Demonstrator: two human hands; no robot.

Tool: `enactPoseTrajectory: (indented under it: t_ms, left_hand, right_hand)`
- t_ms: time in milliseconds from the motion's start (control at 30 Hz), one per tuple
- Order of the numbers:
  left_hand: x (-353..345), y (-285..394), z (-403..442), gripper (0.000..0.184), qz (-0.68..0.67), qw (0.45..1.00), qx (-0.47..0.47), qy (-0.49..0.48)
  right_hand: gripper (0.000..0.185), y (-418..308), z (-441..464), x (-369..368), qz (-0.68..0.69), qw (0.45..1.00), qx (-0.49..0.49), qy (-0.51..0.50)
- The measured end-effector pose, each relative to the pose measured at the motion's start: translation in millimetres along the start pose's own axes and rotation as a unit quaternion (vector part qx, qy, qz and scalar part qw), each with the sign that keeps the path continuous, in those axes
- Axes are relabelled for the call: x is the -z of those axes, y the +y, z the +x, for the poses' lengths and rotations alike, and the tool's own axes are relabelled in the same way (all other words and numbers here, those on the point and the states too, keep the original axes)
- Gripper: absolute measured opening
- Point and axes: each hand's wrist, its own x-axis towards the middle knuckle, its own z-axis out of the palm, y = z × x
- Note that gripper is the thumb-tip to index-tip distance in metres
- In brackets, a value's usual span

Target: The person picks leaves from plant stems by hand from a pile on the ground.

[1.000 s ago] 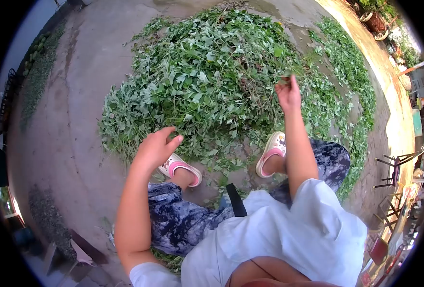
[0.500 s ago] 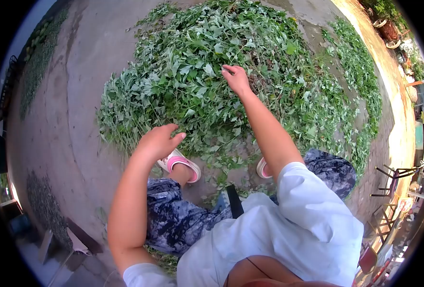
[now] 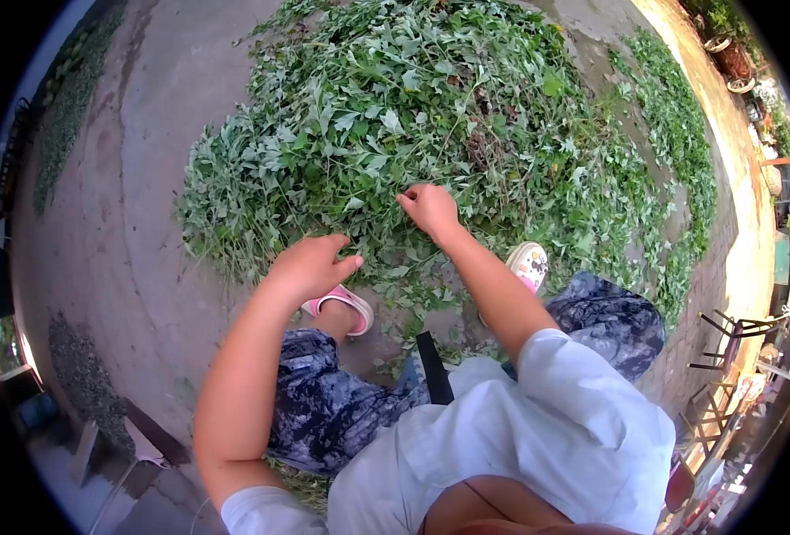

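A broad heap of green leafy stems (image 3: pixel 350 125) lies on the concrete ground in front of me. My left hand (image 3: pixel 310 266) is at the heap's near edge above my left shoe (image 3: pixel 352 308), thumb and fingers apart with nothing between them. Over the near middle of the heap is my right hand (image 3: pixel 429 210), its fingers curled and pressed together. Whatever it may hold is too small to make out. A gap separates the two hands.
More green leaves (image 3: pixel 671 134) are spread along the right side. My right shoe (image 3: pixel 529 265) stands at the heap's near edge. A dark chair (image 3: pixel 736 334) is at the far right. Dried dark bits (image 3: pixel 87 374) lie on the ground at the left.
My right hand has swung from the heap's right side to the left and then down toward me, its fingers closing. My left hand has shifted slightly right, still open.
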Motion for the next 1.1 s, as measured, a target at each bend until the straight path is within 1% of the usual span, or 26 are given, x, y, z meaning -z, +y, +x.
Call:
enactPoseTrajectory:
  t_ms: [67,133,167,233,267,333,400,433,500,533,600,633,667,700,733,767,800,833,867,900,933,967,1000,1033,1067,1100]
  left_hand:
    - [-0.8,-1.0,1.5,0.050,-0.006,1.000,0.007,-0.003]
    - [1.2,-2.7,0.8,0.049,-0.011,1.000,0.019,0.003]
    - [2.8,-4.0,0.4,0.049,-0.018,0.999,0.029,0.011]
    - [6.0,-7.0,-0.1,0.050,-0.023,0.999,0.043,0.000]
    - [7.0,-8.6,0.2,0.050,-0.030,0.998,0.055,-0.009]
    - [6.6,-11.2,0.4,0.050,-0.029,0.998,0.053,-0.004]
    - [6.1,-12.0,-0.1,0.050,-0.029,0.998,0.049,0.003]
    - [6.3,-11.6,-0.4,0.050,-0.033,0.998,0.052,0.000]
    - [5.8,-12.6,-1.2,0.049,-0.038,0.998,0.055,-0.003]
    - [5.5,-13.3,-1.4,0.049,-0.041,0.998,0.055,-0.001]
    - [4.9,-13.7,-1.0,0.049,-0.045,0.998,0.052,0.000]
    - [5.3,-13.2,-1.5,0.050,-0.040,0.998,0.054,-0.001]
    - [5.4,-12.7,-2.2,0.051,-0.034,0.998,0.056,-0.003]
    - [5.6,-12.3,-2.7,0.051,-0.035,0.998,0.055,-0.003]
    - [5.8,-11.9,-3.3,0.054,-0.041,0.998,0.050,-0.001]
    - [6.2,-11.3,-3.6,0.057,-0.047,0.998,0.044,0.001]
    - [3.0,-12.2,-1.4,0.057,-0.047,0.998,0.042,0.003]
    - [-3.7,-14.0,2.3,0.060,-0.126,0.990,0.038,0.042]
    - [-8.3,-13.6,4.1,0.064,-0.204,0.975,0.034,0.080]
    - [-7.7,-6.0,1.6,0.064,-0.204,0.975,0.031,0.080]
    - [-4.3,6.2,-2.8,0.061,-0.328,0.942,0.044,0.049]
    - [-0.8,13.6,-5.3,0.059,-0.446,0.893,0.055,0.016]
    - [4.7,11.3,-6.4,0.059,-0.444,0.895,0.052,0.016]
    - [11.5,4.5,-7.3,0.051,-0.469,0.881,0.064,-0.032]
    - [14.8,1.2,-7.8,0.044,-0.492,0.863,0.076,-0.079]
    - [10.4,0.2,-6.2,0.026,-0.459,0.883,0.103,0.012]
  right_hand:
    - [0.030,9.7,-4.0,-37.6,0.006,0.999,-0.021,0.048]
    - [0.028,17.5,0.3,-60.2,0.151,0.988,-0.016,-0.006]
    - [0.028,15.5,-2.5,-59.4,0.154,0.988,-0.016,-0.006]
    - [0.023,6.9,-16.5,-48.4,0.243,0.966,-0.002,-0.092]
    - [0.023,1.3,-25.1,-41.3,0.244,0.965,-0.001,-0.093]
    - [0.020,-7.3,-41.7,-30.3,0.090,0.977,0.194,0.023]
    - [0.021,-10.2,-42.6,-28.2,0.089,0.975,0.200,0.046]
    - [0.022,-9.2,-37.8,-26.2,0.154,0.981,0.119,0.018]
    - [0.024,-4.8,-27.5,-21.2,0.279,0.959,-0.047,-0.037]
    - [0.024,-0.8,-23.3,-17.6,0.278,0.959,-0.048,-0.037]
    - [0.024,9.9,-16.9,-8.7,0.255,0.958,-0.014,-0.132]
    - [0.022,8.9,-18.6,2.8,0.159,0.963,0.008,-0.217]
    - [0.022,13.6,-19.6,3.8,0.158,0.963,0.007,-0.217]
    - [0.022,17.7,-21.0,3.7,-0.030,0.983,0.048,-0.177]
    - [0.022,19.7,-22.8,3.5,-0.216,0.964,0.087,-0.130]
    - [0.023,-5.8,-33.4,28.1,-0.075,0.990,0.084,-0.090]
    - [0.022,-17.6,-39.7,33.4,0.049,0.992,0.114,-0.037]
    - [0.022,-29.7,-47.3,36.3,0.171,0.975,0.141,0.016]
    - [0.021,-52.5,-59.7,43.4,0.340,0.936,0.041,-0.077]
    - [0.024,-59.7,-65.6,34.0,0.497,0.854,0.076,-0.134]
    - [0.026,-72.3,-72.4,27.8,0.571,0.799,0.079,-0.171]
    - [0.026,-87.1,-80.1,28.0,0.620,0.758,0.040,-0.199]
    - [0.026,-96.8,-84.8,30.8,0.665,0.712,0.001,-0.226]
    - [0.026,-94.8,-78.6,30.2,0.665,0.713,0.003,-0.223]
    - [0.024,-89.3,-64.9,26.8,0.591,0.789,0.036,-0.165]
    - [0.022,-82.5,-50.1,22.0,0.507,0.853,0.068,-0.104]
